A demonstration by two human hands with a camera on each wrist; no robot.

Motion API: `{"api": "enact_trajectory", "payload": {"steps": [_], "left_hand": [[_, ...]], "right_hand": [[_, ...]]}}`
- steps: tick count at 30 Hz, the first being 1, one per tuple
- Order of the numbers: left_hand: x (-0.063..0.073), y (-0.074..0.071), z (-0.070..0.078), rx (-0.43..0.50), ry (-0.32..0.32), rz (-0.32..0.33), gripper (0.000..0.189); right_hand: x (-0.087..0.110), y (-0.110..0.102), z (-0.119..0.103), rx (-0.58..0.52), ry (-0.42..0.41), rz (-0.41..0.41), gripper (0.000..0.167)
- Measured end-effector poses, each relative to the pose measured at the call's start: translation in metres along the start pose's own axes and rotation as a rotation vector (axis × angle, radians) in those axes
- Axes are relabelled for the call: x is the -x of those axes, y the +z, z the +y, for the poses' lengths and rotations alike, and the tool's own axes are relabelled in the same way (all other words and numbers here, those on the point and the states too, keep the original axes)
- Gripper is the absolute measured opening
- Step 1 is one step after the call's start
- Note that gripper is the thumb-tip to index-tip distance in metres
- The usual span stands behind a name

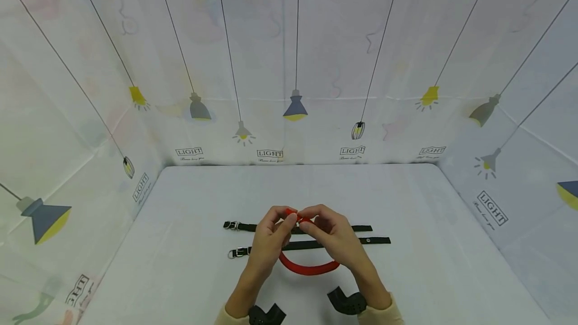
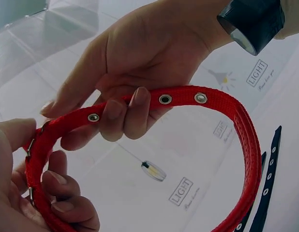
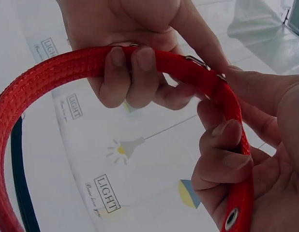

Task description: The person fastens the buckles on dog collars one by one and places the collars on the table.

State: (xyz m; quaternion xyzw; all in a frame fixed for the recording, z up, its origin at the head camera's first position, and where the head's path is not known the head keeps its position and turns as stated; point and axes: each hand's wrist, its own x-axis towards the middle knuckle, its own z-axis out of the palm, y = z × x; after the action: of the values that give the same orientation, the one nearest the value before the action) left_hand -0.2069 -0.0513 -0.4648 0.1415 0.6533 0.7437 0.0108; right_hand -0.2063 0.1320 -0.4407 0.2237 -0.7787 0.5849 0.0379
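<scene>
A red dog collar (image 1: 309, 269) is held up over the white table, bent into a loop that hangs below both hands. My left hand (image 1: 270, 242) grips its buckle end, fingers curled round the strap beside the metal buckle (image 3: 197, 61). My right hand (image 1: 334, 237) holds the end with metal eyelets (image 2: 165, 99), its fingers wrapped over the strap. Both thumbs meet at the buckle, where the two ends of the collar (image 2: 248, 145) come together. Part of the buckle is hidden by the fingers.
Two black collars lie lengthwise on the table (image 1: 180, 265) behind the hands: a far one (image 1: 361, 228) and a nearer one (image 1: 307, 246), buckles to the left. A white curtain (image 1: 325, 64) printed with hanging lamps encloses the back and sides.
</scene>
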Motion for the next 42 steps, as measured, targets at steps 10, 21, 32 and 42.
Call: {"api": "enact_trajectory", "payload": {"steps": [10, 21, 32, 42], "left_hand": [[0.002, 0.004, -0.001, 0.005, -0.008, 0.024, 0.023], [0.000, 0.002, 0.003, 0.064, -0.019, 0.061, 0.027], [0.000, -0.007, 0.007, 0.206, -0.032, 0.154, 0.037], [0.000, -0.004, 0.007, 0.227, -0.048, 0.178, 0.033]], "right_hand": [[-0.002, 0.009, 0.001, -0.027, 0.012, 0.054, 0.009], [-0.003, 0.009, -0.001, -0.009, -0.043, 0.086, 0.007], [-0.002, 0.012, 0.000, 0.080, -0.070, 0.111, 0.015], [-0.002, 0.015, 0.000, 0.035, -0.074, 0.159, 0.006]]}}
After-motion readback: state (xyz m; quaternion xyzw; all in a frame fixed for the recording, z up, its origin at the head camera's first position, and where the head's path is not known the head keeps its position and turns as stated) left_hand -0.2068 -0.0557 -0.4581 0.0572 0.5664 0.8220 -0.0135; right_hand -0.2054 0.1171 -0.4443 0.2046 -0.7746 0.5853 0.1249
